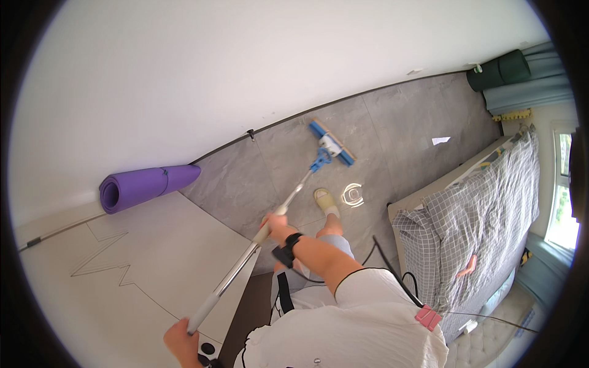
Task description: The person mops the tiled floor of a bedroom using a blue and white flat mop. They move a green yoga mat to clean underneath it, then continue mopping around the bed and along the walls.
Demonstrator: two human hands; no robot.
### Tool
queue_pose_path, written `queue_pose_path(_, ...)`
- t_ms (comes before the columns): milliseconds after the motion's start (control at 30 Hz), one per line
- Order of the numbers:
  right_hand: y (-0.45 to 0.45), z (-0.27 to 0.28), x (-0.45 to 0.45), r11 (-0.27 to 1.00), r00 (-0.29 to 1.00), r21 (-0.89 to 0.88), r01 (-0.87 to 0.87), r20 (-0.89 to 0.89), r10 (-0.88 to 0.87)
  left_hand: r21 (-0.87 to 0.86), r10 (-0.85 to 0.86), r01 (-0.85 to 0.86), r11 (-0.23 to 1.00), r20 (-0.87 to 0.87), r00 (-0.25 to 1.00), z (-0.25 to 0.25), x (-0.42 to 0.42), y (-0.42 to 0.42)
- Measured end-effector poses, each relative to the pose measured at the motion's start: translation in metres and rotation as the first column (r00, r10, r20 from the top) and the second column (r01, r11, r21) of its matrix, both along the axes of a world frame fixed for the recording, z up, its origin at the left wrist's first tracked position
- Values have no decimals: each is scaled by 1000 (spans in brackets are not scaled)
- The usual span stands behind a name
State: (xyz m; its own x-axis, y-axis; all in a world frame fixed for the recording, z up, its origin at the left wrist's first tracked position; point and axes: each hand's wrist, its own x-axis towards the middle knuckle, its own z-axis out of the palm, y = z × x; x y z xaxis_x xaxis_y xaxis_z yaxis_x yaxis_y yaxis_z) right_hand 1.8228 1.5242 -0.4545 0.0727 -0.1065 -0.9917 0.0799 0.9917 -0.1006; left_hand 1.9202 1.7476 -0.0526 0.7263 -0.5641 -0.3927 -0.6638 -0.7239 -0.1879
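Observation:
Across the view runs a sponge mop with a silver pole [235, 270]. My right hand [277, 225], with a black band at the wrist, grips the pale collar partway down the pole. At the lower left, my left hand [181, 340] is closed around the light grey grip at the pole's upper end. The blue and white mop head [332, 143] meets the grey tile floor [317, 108] at an angle, a little out from the white wall. One of my feet, in a pale yellow slipper [323, 199], stands near the mop head.
A rolled purple mat [152, 186] lies atop a white cabinet [152, 257] on the left. A black doorstop [251, 133] sits by the wall. On the right stands a bed with a grey checked cover [478, 207]. A dark green roll [499, 71] is beside the blue curtain [529, 99].

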Motion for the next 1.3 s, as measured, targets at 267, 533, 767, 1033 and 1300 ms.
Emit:
queue_pose_path(267,121,71,83,945,899,199,-260,407,161,401,117,-161,902,132,984,112,19,67)
queue_pose_path(533,73,20,27,993,977,83,-88,199,70,346,24,-19,938,-10,1000,45,18,34)
queue_pose_path(767,-135,-46,-129,978,982,-158,139,-106,-157,51,-195,202,978,-130,972,-119,-32,-100)
queue_pose_path(1033,-258,-102,-179,951,941,-233,202,-222,-255,-141,-283,258,956,-202,938,-169,-64,-212)
queue_pose_path(1300,-113,-54,-55,991,991,47,126,38,-128,89,-31,41,995,-104,994,-64,-12,-68)
